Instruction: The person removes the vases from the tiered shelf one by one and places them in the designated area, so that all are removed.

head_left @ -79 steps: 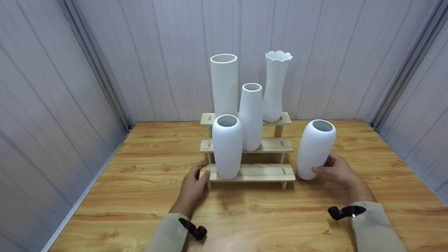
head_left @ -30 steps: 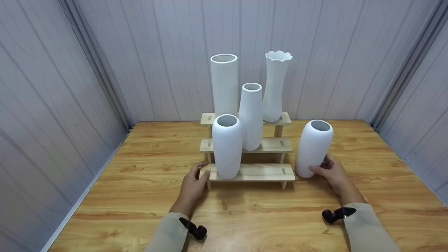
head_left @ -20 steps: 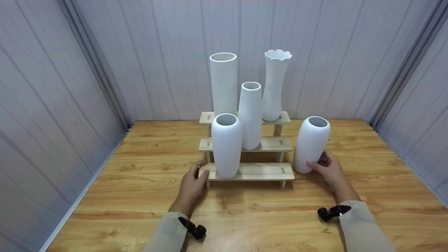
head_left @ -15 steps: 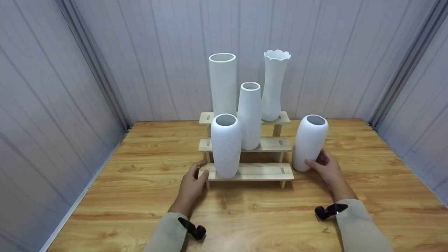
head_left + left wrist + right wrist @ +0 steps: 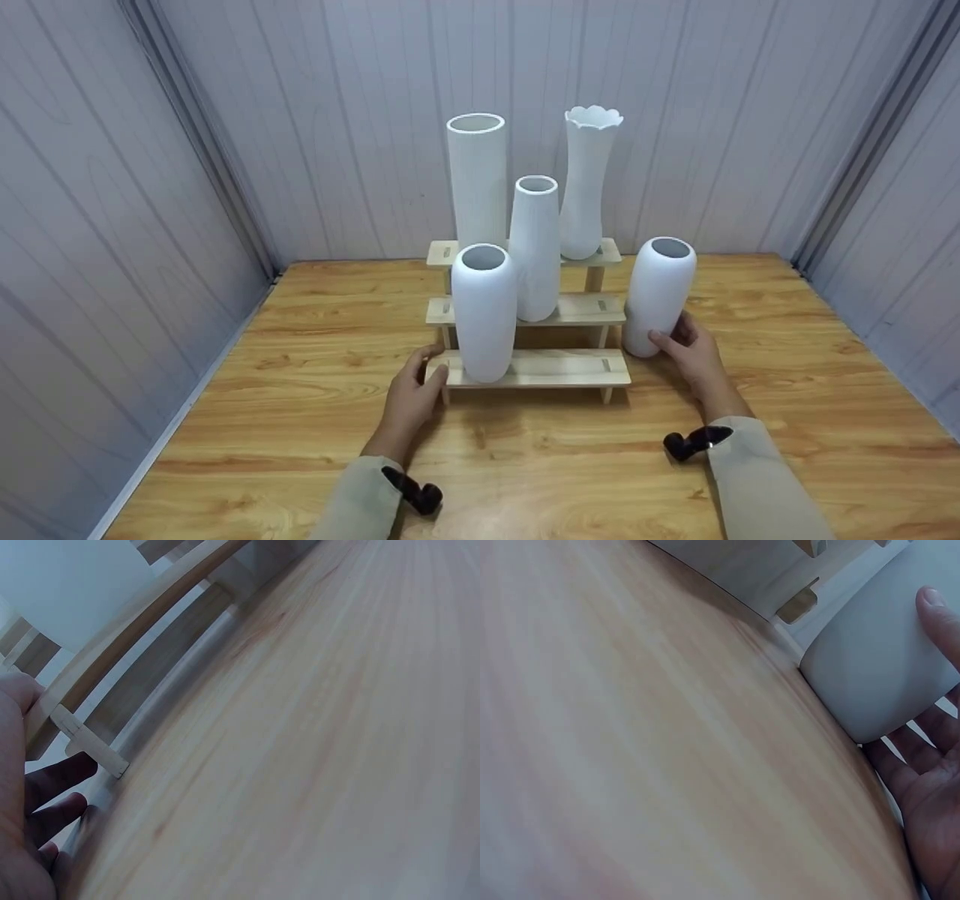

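Observation:
My right hand grips a white rounded vase low on its body, thumb on the near side and fingers behind. The vase tilts slightly, just right of the tiered wooden stand; in the right wrist view, the base of the vase is at the tabletop. My left hand holds the left end of the stand's lowest board, thumb on top. The left wrist view shows the fingers below that board. A similar rounded vase stands at the left of this lowest tier.
On the middle tier stands a tapered white vase. The top tier bears a straight cylinder vase and a scalloped-rim vase. Around them lies the wooden tabletop, with panel walls at the back and sides.
My right hand has slid the vase away from me and a little to the left, along the right side of the stand. My left hand has stayed at the stand's end.

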`<action>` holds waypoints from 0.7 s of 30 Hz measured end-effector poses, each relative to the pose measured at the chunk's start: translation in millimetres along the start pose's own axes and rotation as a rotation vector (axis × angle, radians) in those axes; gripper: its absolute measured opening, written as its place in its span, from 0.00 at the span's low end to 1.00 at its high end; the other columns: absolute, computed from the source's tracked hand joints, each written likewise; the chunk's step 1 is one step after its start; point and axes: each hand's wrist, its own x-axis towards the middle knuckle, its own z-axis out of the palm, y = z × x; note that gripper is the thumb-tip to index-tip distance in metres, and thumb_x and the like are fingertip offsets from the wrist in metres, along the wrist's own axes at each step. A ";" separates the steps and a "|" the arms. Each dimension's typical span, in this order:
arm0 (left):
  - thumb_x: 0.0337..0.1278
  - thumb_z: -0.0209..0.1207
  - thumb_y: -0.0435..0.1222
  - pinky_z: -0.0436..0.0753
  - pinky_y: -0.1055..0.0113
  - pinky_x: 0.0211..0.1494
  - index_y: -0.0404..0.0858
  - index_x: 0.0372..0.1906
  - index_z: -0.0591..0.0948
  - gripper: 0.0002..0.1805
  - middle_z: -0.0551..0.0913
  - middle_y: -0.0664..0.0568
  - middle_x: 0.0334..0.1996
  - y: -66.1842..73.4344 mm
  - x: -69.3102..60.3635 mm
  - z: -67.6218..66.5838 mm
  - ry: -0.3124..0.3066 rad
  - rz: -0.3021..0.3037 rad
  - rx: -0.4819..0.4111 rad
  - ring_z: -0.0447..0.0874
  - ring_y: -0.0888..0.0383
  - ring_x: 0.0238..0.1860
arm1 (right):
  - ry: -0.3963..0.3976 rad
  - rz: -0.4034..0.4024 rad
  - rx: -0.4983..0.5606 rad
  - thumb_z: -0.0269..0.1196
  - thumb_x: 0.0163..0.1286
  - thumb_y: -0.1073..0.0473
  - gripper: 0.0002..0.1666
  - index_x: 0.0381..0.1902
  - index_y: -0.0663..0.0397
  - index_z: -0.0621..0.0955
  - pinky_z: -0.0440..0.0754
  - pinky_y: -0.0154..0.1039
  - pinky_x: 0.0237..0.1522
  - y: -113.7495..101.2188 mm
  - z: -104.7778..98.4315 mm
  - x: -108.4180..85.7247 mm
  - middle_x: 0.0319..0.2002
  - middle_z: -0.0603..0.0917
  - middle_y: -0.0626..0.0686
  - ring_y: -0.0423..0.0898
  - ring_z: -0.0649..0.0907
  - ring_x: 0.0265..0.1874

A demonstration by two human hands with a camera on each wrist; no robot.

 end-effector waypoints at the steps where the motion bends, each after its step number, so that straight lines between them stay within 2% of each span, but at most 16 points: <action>1: 0.72 0.58 0.43 0.65 0.50 0.75 0.48 0.64 0.78 0.20 0.76 0.49 0.68 -0.4 -0.2 -0.1 0.001 0.001 0.000 0.63 0.45 0.74 | 0.001 -0.006 0.001 0.67 0.71 0.50 0.53 0.80 0.60 0.51 0.60 0.52 0.75 0.5 0.7 0.7 0.77 0.60 0.65 0.58 0.62 0.75; 4: 0.71 0.58 0.42 0.63 0.51 0.75 0.47 0.64 0.78 0.19 0.73 0.49 0.70 -0.4 -1.0 -0.5 -0.001 0.001 -0.006 0.62 0.44 0.75 | 0.003 -0.021 0.011 0.66 0.72 0.53 0.50 0.80 0.60 0.52 0.61 0.52 0.75 2.8 2.0 3.8 0.77 0.60 0.64 0.57 0.63 0.75; 11: 0.71 0.59 0.43 0.64 0.50 0.75 0.48 0.63 0.79 0.19 0.73 0.47 0.70 0.8 -1.3 -1.3 0.007 -0.003 0.008 0.63 0.43 0.74 | 0.000 -0.050 0.024 0.64 0.74 0.57 0.48 0.80 0.62 0.52 0.59 0.52 0.75 4.0 4.0 10.1 0.77 0.60 0.64 0.57 0.62 0.75; 21: 0.72 0.58 0.47 0.65 0.46 0.74 0.50 0.65 0.77 0.20 0.69 0.44 0.72 0.6 -2.3 -2.5 -0.020 -0.023 0.020 0.62 0.41 0.75 | 0.022 -0.053 0.057 0.65 0.73 0.56 0.50 0.80 0.64 0.50 0.60 0.51 0.75 2.4 7.8 16.5 0.76 0.60 0.65 0.57 0.63 0.75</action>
